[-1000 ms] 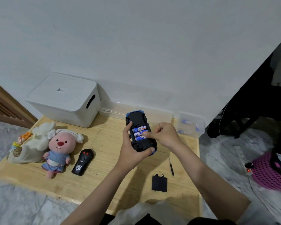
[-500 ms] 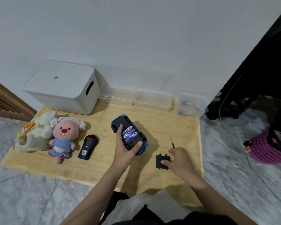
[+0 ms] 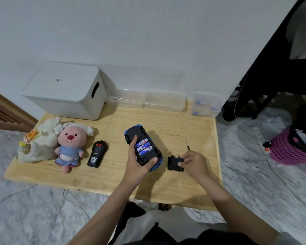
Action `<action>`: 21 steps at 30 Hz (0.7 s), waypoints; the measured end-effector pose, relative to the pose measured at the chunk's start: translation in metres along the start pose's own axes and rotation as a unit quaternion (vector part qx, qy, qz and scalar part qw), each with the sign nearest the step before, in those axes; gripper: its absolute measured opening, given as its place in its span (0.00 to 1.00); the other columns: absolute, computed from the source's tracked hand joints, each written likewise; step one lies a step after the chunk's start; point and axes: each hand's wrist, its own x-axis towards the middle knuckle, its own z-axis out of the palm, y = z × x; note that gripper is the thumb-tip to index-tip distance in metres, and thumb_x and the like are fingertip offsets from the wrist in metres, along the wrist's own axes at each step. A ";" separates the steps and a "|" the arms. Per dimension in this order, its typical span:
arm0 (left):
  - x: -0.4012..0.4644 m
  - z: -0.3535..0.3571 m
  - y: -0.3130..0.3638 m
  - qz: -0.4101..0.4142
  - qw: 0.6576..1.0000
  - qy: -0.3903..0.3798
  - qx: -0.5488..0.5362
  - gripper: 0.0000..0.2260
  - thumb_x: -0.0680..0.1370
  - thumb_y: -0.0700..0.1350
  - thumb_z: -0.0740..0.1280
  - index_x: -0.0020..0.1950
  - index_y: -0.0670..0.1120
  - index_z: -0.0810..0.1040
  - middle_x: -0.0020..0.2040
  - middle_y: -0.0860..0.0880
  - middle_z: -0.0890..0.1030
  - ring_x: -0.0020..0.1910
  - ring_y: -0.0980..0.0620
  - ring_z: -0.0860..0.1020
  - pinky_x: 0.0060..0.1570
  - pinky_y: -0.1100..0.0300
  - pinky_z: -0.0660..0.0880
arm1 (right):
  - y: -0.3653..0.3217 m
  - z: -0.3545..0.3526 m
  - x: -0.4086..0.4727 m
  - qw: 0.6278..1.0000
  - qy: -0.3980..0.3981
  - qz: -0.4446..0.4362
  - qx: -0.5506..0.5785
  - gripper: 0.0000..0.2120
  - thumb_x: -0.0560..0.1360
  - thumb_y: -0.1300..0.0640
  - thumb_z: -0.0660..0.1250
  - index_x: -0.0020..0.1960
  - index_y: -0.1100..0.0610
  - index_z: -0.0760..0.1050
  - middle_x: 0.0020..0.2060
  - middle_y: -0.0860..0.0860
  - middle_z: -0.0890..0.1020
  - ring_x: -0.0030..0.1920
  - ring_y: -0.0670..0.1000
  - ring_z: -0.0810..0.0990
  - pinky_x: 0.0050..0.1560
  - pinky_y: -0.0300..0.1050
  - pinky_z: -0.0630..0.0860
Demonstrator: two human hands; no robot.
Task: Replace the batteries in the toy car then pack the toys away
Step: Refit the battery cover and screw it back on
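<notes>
Blue toy car held upside down just above the wooden table, three batteries exposed in its open compartment; left hand grips the car, right hand pinches the black battery cover beside it

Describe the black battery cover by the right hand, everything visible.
The battery cover is a small, flat, roughly square panel that looks like black plastic, with little tabs along its far edge. It is off the toy car, whose battery bay stands open, and lies about flat on the wooden table just right of the car. The right hand pinches its right edge, thumb on top. The screwdriver lies just beyond.
</notes>
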 end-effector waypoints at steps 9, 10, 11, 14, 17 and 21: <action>0.003 -0.006 0.014 0.022 0.994 -0.100 0.036 0.39 0.73 0.33 0.71 0.75 0.59 0.55 0.68 0.57 0.68 0.63 0.59 0.74 0.57 0.64 0.75 | -0.061 -0.039 -0.005 0.972 -0.006 -0.065 0.224 0.08 0.69 0.66 0.73 0.47 0.60 0.78 0.33 0.52 0.81 0.33 0.45 0.81 0.33 0.36 0.78; 0.004 -0.005 0.017 0.024 0.994 -0.102 0.039 0.39 0.72 0.34 0.72 0.74 0.59 0.56 0.67 0.58 0.69 0.63 0.60 0.75 0.57 0.63 0.76 | -0.070 -0.042 -0.005 0.970 -0.013 -0.085 0.228 0.08 0.69 0.66 0.74 0.46 0.59 0.78 0.31 0.51 0.81 0.32 0.45 0.81 0.34 0.38 0.79; 0.005 -0.003 0.021 0.027 0.994 -0.101 0.042 0.40 0.71 0.36 0.74 0.74 0.60 0.58 0.66 0.59 0.71 0.62 0.60 0.75 0.57 0.62 0.76 | -0.078 -0.044 -0.005 0.969 -0.021 -0.102 0.226 0.09 0.69 0.66 0.74 0.45 0.58 0.78 0.30 0.50 0.81 0.32 0.45 0.81 0.35 0.38 0.80; 0.011 0.004 0.034 0.042 0.992 -0.103 0.062 0.42 0.65 0.42 0.78 0.72 0.61 0.61 0.63 0.55 0.74 0.59 0.62 0.75 0.54 0.62 0.77 | -0.097 -0.047 -0.002 0.966 -0.046 -0.138 0.212 0.09 0.67 0.68 0.75 0.44 0.59 0.78 0.29 0.50 0.80 0.30 0.43 0.80 0.34 0.38 0.79; 0.016 0.010 0.046 0.056 0.989 -0.115 0.069 0.41 0.63 0.43 0.79 0.70 0.62 0.63 0.60 0.54 0.75 0.58 0.60 0.75 0.52 0.60 0.78 | -0.109 -0.050 0.005 0.967 -0.057 -0.161 0.187 0.10 0.66 0.68 0.75 0.42 0.57 0.79 0.31 0.52 0.79 0.31 0.46 0.79 0.37 0.42 0.80; 0.025 0.014 0.059 0.075 0.990 -0.107 0.059 0.41 0.63 0.41 0.79 0.68 0.62 0.64 0.60 0.53 0.76 0.57 0.53 0.78 0.50 0.59 0.79 | -0.117 -0.059 0.017 0.966 -0.054 -0.195 0.159 0.12 0.65 0.68 0.76 0.40 0.53 0.79 0.33 0.52 0.79 0.30 0.44 0.77 0.38 0.39 0.79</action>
